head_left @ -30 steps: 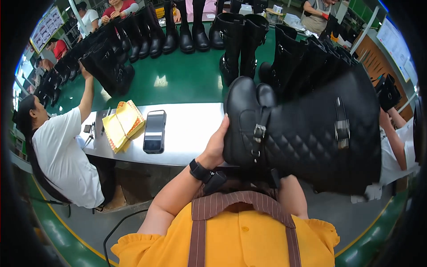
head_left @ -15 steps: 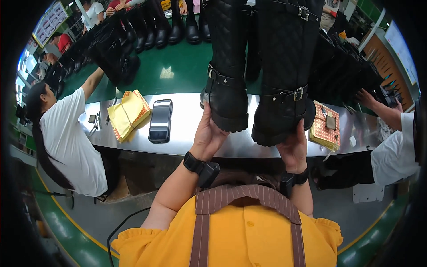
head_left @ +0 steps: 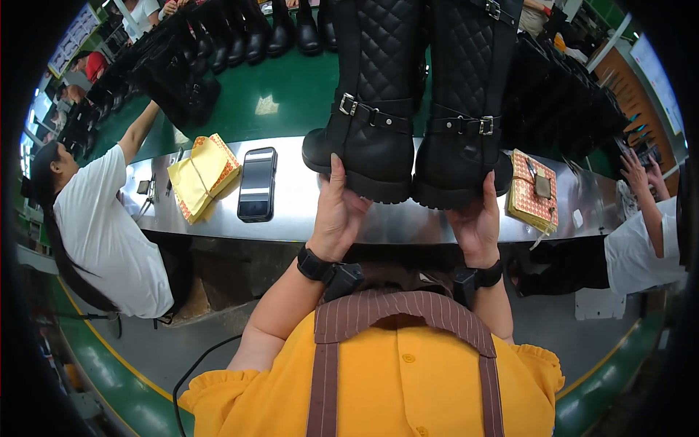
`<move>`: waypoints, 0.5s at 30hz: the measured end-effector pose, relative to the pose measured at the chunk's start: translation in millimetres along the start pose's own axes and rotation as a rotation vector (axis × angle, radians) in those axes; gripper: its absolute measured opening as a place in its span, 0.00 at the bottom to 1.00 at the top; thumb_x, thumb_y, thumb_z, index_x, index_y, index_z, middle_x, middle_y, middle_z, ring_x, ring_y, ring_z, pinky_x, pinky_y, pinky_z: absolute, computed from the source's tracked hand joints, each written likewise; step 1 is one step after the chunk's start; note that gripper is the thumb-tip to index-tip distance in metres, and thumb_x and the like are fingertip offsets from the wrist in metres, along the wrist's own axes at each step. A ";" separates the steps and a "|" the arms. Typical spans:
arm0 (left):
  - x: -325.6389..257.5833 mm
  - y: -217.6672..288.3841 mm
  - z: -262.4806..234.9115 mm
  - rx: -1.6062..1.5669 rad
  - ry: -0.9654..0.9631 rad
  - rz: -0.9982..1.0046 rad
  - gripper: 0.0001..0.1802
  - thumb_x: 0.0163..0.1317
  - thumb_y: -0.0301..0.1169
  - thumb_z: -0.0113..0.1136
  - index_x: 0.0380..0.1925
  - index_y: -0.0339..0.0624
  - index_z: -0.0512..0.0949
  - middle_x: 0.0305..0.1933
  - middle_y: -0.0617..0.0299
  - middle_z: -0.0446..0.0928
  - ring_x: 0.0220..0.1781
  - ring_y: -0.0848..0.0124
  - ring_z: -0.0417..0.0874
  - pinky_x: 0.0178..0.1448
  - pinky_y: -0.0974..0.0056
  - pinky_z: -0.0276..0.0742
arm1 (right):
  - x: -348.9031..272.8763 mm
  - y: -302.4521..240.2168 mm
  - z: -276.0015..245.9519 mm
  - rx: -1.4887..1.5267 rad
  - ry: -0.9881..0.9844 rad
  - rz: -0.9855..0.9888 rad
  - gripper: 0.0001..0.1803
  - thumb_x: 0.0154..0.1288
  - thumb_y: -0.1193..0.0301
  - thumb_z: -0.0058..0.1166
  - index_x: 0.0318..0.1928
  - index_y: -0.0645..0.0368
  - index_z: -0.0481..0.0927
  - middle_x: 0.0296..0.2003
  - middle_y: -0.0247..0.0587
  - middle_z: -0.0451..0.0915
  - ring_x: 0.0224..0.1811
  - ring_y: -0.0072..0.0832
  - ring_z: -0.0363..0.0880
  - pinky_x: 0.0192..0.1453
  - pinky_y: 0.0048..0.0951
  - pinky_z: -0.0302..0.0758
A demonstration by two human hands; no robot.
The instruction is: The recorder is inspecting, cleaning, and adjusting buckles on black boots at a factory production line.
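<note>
Far left of both hands: co-worker [head_left: 102, 218] in white, seated, one arm raised toward a row of boots [head_left: 182, 65] on the green belt [head_left: 262, 102]. Between co-worker and left hand, on the steel table [head_left: 291, 211]: yellow envelope [head_left: 200, 175], then black phone [head_left: 257, 183], lying flat, just apart from each other. Left hand [head_left: 336, 215]: closed around the sole of the left boot [head_left: 371, 109], thumb up against the toe, black watch on the wrist. Right hand [head_left: 477, 222]: cupped under the sole of the right boot [head_left: 466, 102], fingers up its side, black band on the wrist. Both boots black, quilted, buckled at the ankle, upright, side by side and touching, raised above the table edge. Just right of right hand: patterned orange pouch [head_left: 530, 193] on the table. Far right: second co-worker [head_left: 648, 233] in white, hand lifted toward more boots [head_left: 568, 95].
</note>
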State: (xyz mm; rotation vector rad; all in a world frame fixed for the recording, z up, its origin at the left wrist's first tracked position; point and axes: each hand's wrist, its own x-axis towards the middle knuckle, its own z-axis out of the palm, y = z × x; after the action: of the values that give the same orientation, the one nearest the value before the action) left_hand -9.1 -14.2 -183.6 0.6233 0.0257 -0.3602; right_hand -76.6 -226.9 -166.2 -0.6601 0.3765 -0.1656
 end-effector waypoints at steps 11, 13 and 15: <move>2.2 -4.9 -13.6 -0.048 -0.025 0.031 0.33 0.70 0.48 0.49 0.69 0.55 0.50 0.69 0.60 0.63 0.69 0.62 0.67 0.69 0.53 0.66 | 4.0 7.8 -8.0 0.056 -0.074 0.015 0.31 0.67 0.50 0.53 0.63 0.56 0.69 0.58 0.40 0.75 0.61 0.34 0.72 0.65 0.39 0.68; 2.1 -3.4 -13.0 -0.098 -0.034 0.071 0.31 0.71 0.45 0.49 0.69 0.54 0.50 0.70 0.60 0.61 0.70 0.61 0.66 0.70 0.51 0.65 | 4.0 9.8 -7.6 0.074 -0.102 0.015 0.29 0.68 0.51 0.51 0.62 0.54 0.70 0.58 0.39 0.75 0.60 0.34 0.72 0.65 0.41 0.68; 1.5 -2.3 -11.6 -0.091 0.002 0.076 0.31 0.70 0.43 0.51 0.68 0.53 0.52 0.69 0.60 0.62 0.69 0.62 0.66 0.69 0.51 0.66 | 4.2 11.5 -8.0 0.042 0.058 0.053 0.28 0.68 0.51 0.52 0.61 0.54 0.71 0.57 0.39 0.75 0.60 0.35 0.73 0.65 0.41 0.68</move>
State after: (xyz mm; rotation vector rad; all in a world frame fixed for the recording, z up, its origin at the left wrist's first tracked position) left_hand -7.5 -9.8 -194.6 0.5334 0.0204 -0.2829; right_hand -75.5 -223.5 -180.4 -0.6043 0.4450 -0.1425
